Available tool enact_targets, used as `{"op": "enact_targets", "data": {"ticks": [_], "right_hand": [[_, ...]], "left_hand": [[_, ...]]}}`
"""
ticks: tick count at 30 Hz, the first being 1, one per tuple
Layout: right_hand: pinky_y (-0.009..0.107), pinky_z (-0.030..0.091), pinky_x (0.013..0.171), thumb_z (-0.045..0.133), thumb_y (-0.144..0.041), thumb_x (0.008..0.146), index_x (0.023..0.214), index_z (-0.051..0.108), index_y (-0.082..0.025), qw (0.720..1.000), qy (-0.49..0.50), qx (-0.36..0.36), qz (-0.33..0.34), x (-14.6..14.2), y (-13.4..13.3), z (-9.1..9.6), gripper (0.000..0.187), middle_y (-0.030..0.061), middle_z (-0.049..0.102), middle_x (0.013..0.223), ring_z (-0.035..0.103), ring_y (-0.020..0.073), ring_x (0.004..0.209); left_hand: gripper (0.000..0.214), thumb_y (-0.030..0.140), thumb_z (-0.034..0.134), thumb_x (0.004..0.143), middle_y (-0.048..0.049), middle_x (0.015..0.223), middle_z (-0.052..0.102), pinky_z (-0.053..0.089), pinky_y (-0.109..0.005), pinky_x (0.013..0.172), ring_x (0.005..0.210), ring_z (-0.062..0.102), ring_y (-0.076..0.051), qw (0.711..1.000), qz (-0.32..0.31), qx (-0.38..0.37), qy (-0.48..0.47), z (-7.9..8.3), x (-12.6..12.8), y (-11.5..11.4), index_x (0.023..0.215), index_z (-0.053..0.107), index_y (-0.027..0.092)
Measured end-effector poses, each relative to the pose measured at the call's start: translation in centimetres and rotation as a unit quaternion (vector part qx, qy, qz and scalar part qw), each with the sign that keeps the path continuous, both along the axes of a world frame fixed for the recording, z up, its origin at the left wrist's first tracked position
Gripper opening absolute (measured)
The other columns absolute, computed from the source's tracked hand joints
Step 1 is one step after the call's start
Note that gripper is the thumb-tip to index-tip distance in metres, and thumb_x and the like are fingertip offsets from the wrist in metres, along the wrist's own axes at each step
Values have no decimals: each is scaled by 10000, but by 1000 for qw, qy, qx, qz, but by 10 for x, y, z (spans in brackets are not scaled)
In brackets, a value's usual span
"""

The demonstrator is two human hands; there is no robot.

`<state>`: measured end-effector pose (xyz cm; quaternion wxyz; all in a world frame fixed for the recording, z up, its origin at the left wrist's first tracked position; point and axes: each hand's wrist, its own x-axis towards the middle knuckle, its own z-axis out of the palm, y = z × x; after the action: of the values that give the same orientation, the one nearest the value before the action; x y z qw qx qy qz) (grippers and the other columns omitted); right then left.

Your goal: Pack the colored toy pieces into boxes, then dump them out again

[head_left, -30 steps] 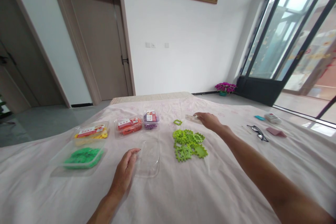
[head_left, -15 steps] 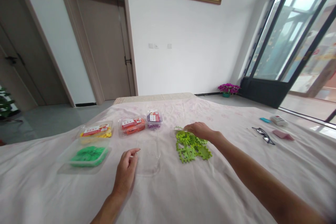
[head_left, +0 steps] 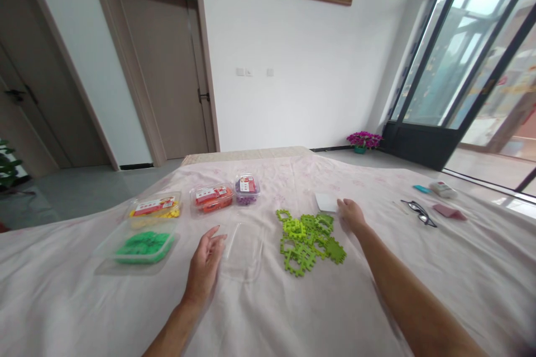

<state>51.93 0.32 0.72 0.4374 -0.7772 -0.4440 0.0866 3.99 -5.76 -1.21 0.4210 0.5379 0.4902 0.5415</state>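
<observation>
My left hand point(head_left: 206, 254) rests on the cloth with its fingers loosely apart, holding nothing I can see. Its fingertips are at the left edge of a clear plastic lid or tray point(head_left: 243, 256). In my right hand point(head_left: 352, 215) is a small container with a whitish face point(head_left: 326, 202), pinched at its right side. Just in front of it a loose pile of lime-green toothed plastic pieces point(head_left: 307, 237) is spread on the cloth. Some pieces are square frames, and one on the right is a solid disc.
Clear boxes hold green pieces point(head_left: 144, 246), yellow pieces point(head_left: 173, 212), orange pieces point(head_left: 220, 202) and purple pieces point(head_left: 246, 199). Glasses point(head_left: 420, 213), a pink cloth point(head_left: 449, 211) and a white packet point(head_left: 443, 189) lie right on the covered table.
My right hand has moved right, off the pile, taking the container with it. The green pieces lie more spread out. The clear tray has shifted slightly right; my left hand's fingers have opened a little.
</observation>
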Motion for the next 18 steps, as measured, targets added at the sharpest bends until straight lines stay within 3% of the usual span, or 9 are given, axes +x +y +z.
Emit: {"op": "enact_targets", "data": {"ticks": [2,5,7,9,13,18], "right_hand": [[392,483,809,433,-417,841,1018,693,-95,999,-14,8,-32,1,-7,-12,451,184,697,918,648,313,943],[425,437,943,389,-418,863,1212,634,-100,995,-31,39,-85,-6,-12,-23,532,206,642,1177,591,311,1086],[459,410,991,411,-411,861,1254,620,-134,987,-69,85,-115,-15,-13,-26,524,189,612,1247,561,310,1124],[480,386,1028,452,-378,844,1211,649,-175,976,-128,145,-96,-26,-14,-25,464,153,623,1242,541,308,1148],[439,421,1029,499,-221,728,1079,699,-225,959,-171,191,120,-52,-18,-15,404,74,691,1114,585,271,1089],[435,424,1055,483,-129,596,1070,727,-247,934,-85,94,334,-83,-25,0,546,37,702,1146,607,268,1121]], "left_hand": [[646,574,571,859,-146,1235,654,456,-415,985,1132,624,-258,1000,-22,-5,-22,2,2,-1,1376,453,205],[667,563,574,871,-152,1291,629,449,-416,999,1184,603,-262,998,-52,-10,-41,6,3,-2,1420,409,222],[688,557,585,869,-153,1296,629,450,-412,998,1172,614,-259,996,-71,-14,-46,7,2,-1,1439,389,225],[705,559,586,869,-152,1266,648,462,-406,976,1123,643,-255,995,-83,-21,-48,7,1,1,1451,379,220],[669,583,575,863,-137,1138,710,489,-353,855,982,694,-246,997,-71,-31,-26,6,3,11,1395,463,191],[622,637,578,825,-130,971,742,485,-309,710,801,707,-229,999,-35,-21,-19,5,12,29,1198,614,141]]}}
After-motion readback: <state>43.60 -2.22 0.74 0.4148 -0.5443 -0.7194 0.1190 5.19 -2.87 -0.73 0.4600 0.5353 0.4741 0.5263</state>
